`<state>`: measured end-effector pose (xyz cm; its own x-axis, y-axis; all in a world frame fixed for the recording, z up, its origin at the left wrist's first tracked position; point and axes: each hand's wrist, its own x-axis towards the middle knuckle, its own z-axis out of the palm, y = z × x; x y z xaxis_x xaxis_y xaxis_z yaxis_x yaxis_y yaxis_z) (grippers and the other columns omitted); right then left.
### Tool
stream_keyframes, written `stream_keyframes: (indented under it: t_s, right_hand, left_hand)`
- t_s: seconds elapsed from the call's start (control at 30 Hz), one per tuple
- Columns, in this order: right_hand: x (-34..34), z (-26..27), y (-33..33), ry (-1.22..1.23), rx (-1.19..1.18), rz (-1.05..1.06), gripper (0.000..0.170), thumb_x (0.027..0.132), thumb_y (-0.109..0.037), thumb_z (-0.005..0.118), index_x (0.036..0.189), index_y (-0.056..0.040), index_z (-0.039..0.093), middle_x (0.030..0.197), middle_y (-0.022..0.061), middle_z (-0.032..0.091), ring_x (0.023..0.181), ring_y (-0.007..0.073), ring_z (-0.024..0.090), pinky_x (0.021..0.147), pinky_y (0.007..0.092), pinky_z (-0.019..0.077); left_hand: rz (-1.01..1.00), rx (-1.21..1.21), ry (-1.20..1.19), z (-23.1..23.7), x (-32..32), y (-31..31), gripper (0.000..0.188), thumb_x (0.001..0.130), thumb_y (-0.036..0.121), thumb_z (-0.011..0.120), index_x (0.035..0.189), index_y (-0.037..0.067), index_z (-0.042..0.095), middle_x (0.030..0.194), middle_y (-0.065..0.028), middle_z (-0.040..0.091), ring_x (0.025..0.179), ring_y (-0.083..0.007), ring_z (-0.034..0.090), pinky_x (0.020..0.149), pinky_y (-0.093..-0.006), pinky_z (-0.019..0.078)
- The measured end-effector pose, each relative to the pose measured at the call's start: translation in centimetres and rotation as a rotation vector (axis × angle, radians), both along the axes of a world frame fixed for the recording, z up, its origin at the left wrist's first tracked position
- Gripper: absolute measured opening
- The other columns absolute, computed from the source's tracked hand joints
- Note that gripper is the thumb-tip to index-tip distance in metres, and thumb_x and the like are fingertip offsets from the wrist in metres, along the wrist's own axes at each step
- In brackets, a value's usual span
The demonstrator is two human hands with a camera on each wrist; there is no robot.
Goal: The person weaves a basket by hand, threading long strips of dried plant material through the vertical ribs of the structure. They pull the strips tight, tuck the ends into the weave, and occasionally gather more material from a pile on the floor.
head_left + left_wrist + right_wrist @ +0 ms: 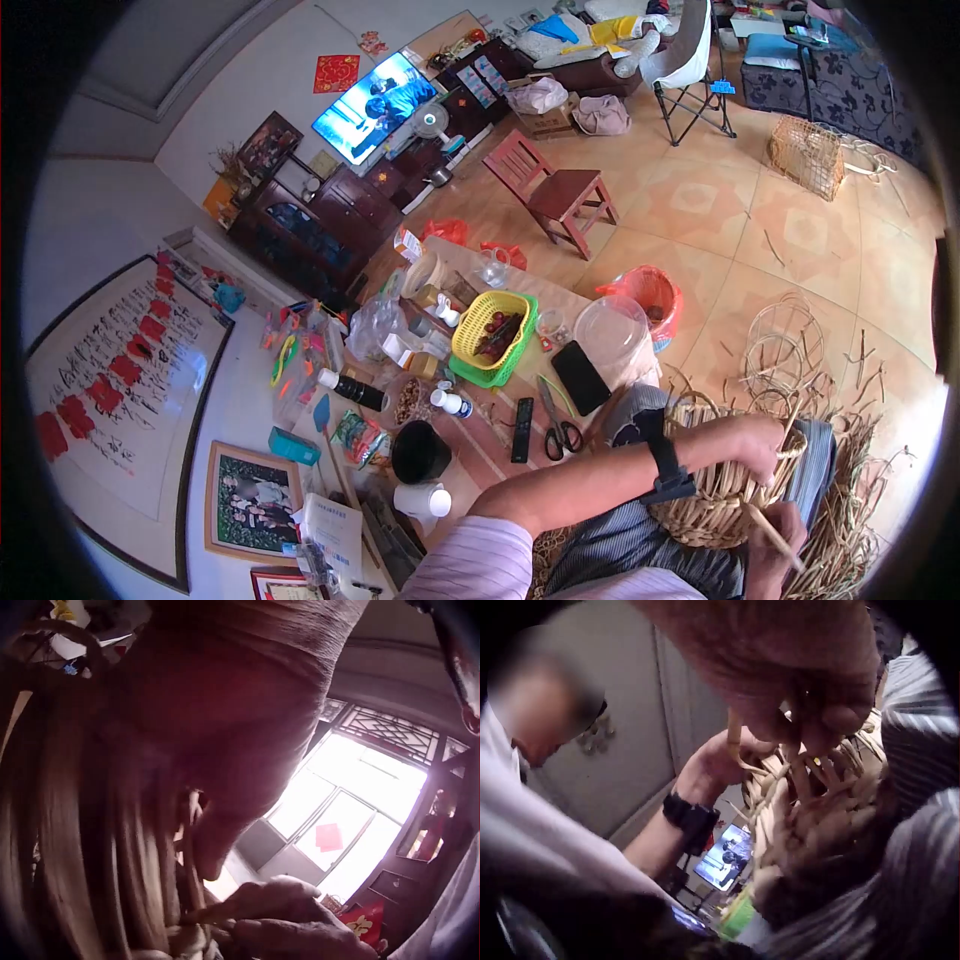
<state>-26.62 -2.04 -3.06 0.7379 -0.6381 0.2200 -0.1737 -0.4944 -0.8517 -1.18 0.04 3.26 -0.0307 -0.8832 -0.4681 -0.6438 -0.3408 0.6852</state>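
A woven wicker basket [712, 505] rests on the person's lap in the head view. The left hand [752, 443] reaches over it and grips its upper edge, some fingers hidden behind the weave. Close below, the right hand [788, 522] pinches a pale flat strip [772, 533] at the basket's near side. In the left wrist view, upright stakes [67, 832] stand beside the left hand [232, 727], and the right fingertips meet the weave below. The right wrist view has the right hand [802, 682] over the rim, with a thin strand [735, 739] beside its fingers.
Loose dry stalks [840, 490] and coiled strands [785, 345] lie on the floor at right. The table at left bears scissors [562, 438], a remote [522, 430], a phone [580, 378] and a yellow basket [490, 330]. A red chair [560, 195] stands beyond.
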Motion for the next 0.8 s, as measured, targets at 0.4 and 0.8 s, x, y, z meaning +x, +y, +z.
stream_keyframes:
  t_s: [0.4,0.8]
  right_hand:
    - [3.0,3.6,-0.9,0.220,-0.201,0.057,0.024,0.077,-0.012,0.083,0.082,-0.0036,0.061,0.074,0.0147,0.060,0.065,0.0397,0.063,0.060,0.0465,0.0492]
    - [3.0,5.2,1.9,-0.051,-0.358,0.184,0.019,0.080,-0.004,0.079,0.096,-0.0002,0.069,0.082,0.0161,0.059,0.072,0.0371,0.064,0.063,0.0462,0.0497]
  left_hand:
    - [-0.106,-0.223,-0.090,-2.6,-0.7,2.0,0.041,0.076,0.026,0.081,0.092,-0.010,0.069,0.089,-0.0292,0.070,0.092,-0.0478,0.072,0.080,-0.0549,0.0558]
    - [-0.161,-0.058,0.141,-1.4,4.3,1.5,0.042,0.086,0.027,0.085,0.113,-0.003,0.074,0.089,-0.0183,0.077,0.085,-0.0265,0.074,0.075,-0.0440,0.0544]
